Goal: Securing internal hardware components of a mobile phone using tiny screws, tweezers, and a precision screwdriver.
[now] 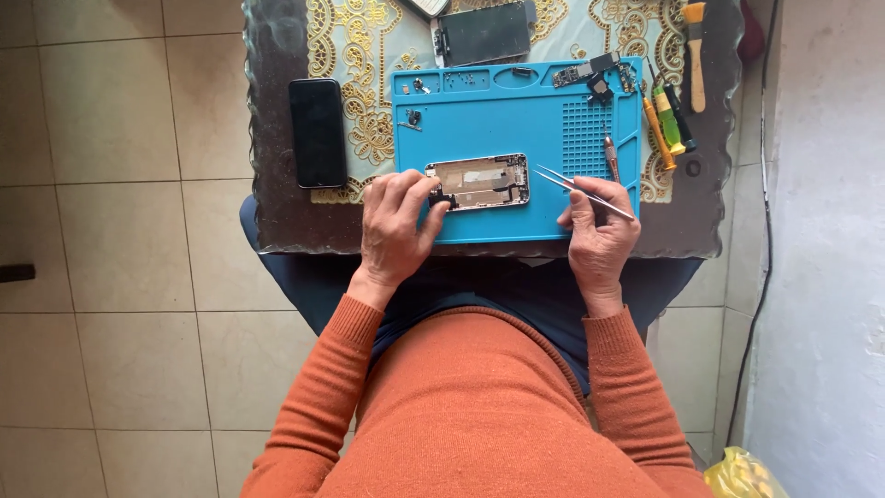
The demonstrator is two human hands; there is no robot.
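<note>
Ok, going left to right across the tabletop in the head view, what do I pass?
Black phone → left hand → opened phone body → tweezers in the right hand → yellow and green screwdrivers.

I see a small glass-topped table (277, 221) over tile floor — on it a blue repair mat (498, 120), a black phone (317, 132), a detached screen (484, 34) and screwdrivers (666, 118).
</note>
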